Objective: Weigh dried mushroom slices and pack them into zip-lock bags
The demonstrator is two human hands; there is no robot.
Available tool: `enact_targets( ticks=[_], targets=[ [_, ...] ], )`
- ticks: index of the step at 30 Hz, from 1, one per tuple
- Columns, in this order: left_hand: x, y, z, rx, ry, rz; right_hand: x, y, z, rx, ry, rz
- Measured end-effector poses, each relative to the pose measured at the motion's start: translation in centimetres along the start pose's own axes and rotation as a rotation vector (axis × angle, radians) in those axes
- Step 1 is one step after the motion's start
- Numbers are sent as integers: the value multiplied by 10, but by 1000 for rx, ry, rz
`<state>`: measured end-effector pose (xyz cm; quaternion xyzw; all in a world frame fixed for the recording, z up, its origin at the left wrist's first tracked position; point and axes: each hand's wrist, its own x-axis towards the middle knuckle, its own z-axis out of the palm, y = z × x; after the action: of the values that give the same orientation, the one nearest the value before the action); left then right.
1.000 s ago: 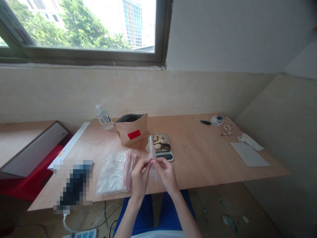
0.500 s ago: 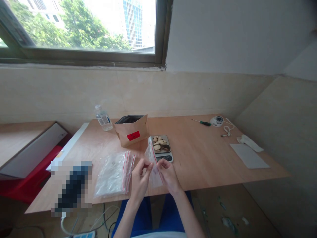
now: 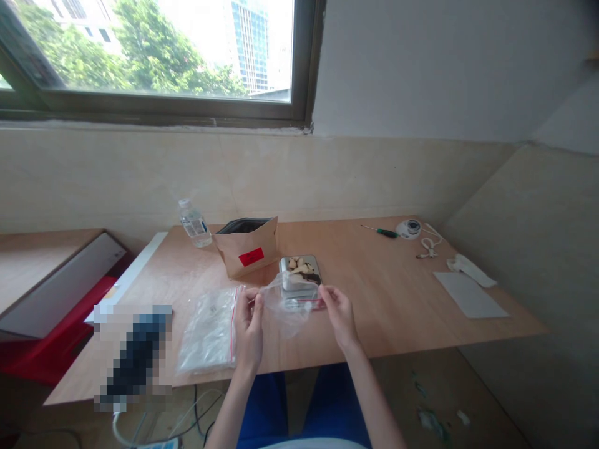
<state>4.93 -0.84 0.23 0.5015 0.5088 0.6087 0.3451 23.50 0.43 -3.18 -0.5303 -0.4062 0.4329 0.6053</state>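
Stretched between my two hands is a clear zip-lock bag (image 3: 290, 315), its mouth spread wide. My left hand (image 3: 249, 324) pinches one edge of it, and my right hand (image 3: 339, 315) pinches the opposite edge. Behind the bag sits a small digital scale (image 3: 284, 267), partly covered by the clear plastic. Pale and dark dried slices (image 3: 303, 267) lie on its metal plate. Left of my left hand is a stack of clear zip-lock bags (image 3: 208, 330) with red seal lines. A brown paper pouch (image 3: 248, 252) with a red label stands open-topped behind them.
A water bottle (image 3: 195, 226) stands at the back left of the wooden table (image 3: 384, 293). A blurred-out dark object (image 3: 135, 355) lies at the left front. A screwdriver (image 3: 386, 233), a white dome camera (image 3: 409, 229) and a white sheet (image 3: 469, 294) lie at the right.
My hands have moved apart, left and right. The bag, pinched narrow between my fingertips before, is now pulled open in front of the scale.
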Motion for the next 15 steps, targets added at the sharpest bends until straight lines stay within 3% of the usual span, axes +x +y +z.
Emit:
enact_targets(
  ticks=[4,7,11,15],
  targets=[
    [6,-6,8,132,20,66,31,17,-1,-507,2,-318],
    [10,-10,13,229,28,73,47,30,0,-787,-12,-438],
    [11,-15,16,290,42,118,52,37,-1,-821,-26,-427],
    [8,-18,17,315,43,137,47,22,-1,-785,2,-402]
  ],
)
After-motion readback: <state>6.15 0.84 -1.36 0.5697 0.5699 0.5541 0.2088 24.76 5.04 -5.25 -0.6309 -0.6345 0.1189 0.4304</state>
